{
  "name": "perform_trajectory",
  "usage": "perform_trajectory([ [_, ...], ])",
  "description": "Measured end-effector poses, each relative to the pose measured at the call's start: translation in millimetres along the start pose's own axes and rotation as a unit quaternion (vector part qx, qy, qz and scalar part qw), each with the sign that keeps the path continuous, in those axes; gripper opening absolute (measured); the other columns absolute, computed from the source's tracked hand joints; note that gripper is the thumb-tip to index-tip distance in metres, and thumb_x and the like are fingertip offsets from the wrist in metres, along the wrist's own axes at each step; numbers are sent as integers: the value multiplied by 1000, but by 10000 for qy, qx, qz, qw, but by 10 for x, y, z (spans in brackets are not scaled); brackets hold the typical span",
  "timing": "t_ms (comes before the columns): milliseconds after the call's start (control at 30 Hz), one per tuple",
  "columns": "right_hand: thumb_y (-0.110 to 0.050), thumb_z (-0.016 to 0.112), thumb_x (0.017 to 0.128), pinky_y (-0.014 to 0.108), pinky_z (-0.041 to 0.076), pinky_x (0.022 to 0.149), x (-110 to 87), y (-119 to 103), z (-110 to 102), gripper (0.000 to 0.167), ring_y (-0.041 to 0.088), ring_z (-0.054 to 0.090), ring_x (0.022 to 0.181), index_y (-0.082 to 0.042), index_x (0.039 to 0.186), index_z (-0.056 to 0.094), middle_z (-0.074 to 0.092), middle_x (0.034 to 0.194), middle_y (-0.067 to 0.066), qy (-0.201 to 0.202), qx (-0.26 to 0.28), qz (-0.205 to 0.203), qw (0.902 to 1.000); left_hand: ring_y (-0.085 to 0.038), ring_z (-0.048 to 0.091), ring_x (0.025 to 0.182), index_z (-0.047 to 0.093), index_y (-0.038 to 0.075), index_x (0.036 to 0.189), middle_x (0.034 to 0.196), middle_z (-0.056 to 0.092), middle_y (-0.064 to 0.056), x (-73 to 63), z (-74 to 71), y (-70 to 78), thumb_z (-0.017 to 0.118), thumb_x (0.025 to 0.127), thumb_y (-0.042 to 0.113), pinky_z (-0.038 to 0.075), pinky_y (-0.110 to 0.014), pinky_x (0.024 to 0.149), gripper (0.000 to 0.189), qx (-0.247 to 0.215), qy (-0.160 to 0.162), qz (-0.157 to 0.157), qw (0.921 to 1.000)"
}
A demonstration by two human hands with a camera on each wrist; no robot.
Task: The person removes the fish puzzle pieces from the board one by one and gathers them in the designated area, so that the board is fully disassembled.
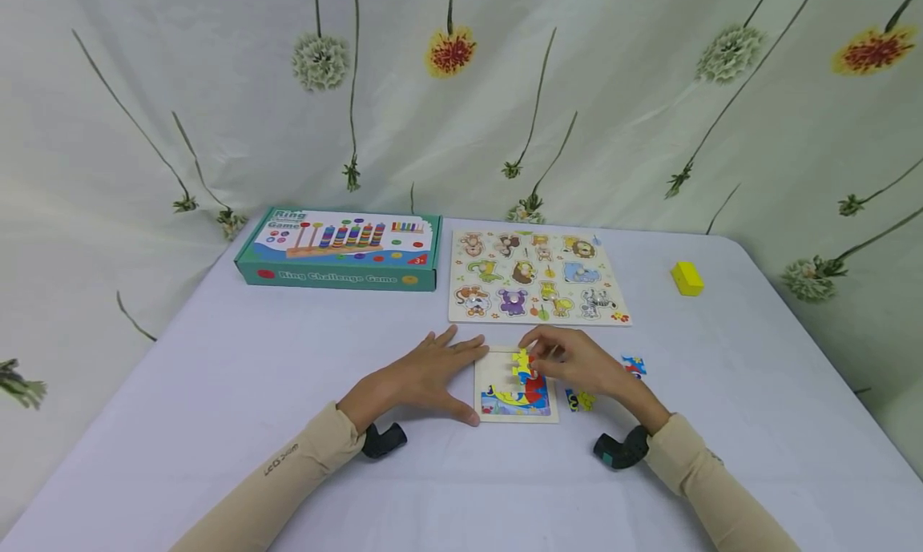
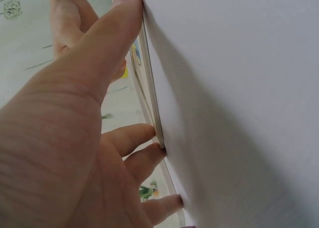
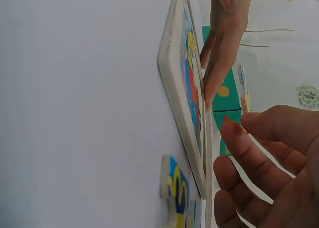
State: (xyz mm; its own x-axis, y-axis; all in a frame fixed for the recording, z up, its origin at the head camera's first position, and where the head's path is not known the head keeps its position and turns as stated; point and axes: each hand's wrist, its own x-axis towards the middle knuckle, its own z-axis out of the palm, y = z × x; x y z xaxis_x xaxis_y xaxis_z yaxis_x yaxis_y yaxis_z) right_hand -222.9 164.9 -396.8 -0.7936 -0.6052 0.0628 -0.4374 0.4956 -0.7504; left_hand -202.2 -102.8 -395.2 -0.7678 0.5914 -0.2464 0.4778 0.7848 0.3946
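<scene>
A small framed jigsaw puzzle [image 1: 553, 412] lies flat on the table, its lower part filled with blue, yellow and red picture pieces. Along its left edge rests my left hand [image 1: 433, 372], fingers spread, thumb at the near corner; the left wrist view shows fingertips touching the frame's side [image 2: 149, 88]. Over the frame's upper right, my right hand [image 1: 577, 361] pinches a yellow jigsaw piece [image 1: 521, 366] between thumb and finger. In the right wrist view that piece [image 3: 243, 83] appears edge-on. Loose jigsaw pieces [image 1: 581, 400] lie right of the frame, partly under my right hand.
Behind the jigsaw lies an animal puzzle board [image 1: 497, 276]. A green Ring Challenge Game box [image 1: 339, 251] stands at the back left. At the back right sits a yellow block [image 1: 687, 279]. Another loose piece [image 1: 634, 365] lies beyond my right wrist. A flowered cloth hangs behind the table.
</scene>
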Motion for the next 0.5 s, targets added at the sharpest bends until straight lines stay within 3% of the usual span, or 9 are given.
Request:
perform_trajectory([
  [500,-10,65,90,25,51,79,-167,57,-117,23,20,58,82,-9,113,63,63,87,1,-248,466,297,9982,-29,0,148,31,23,151,159,20,7,8,3,9,76,68,62,2,-52,118,102,-25,30,-24,10000],
])
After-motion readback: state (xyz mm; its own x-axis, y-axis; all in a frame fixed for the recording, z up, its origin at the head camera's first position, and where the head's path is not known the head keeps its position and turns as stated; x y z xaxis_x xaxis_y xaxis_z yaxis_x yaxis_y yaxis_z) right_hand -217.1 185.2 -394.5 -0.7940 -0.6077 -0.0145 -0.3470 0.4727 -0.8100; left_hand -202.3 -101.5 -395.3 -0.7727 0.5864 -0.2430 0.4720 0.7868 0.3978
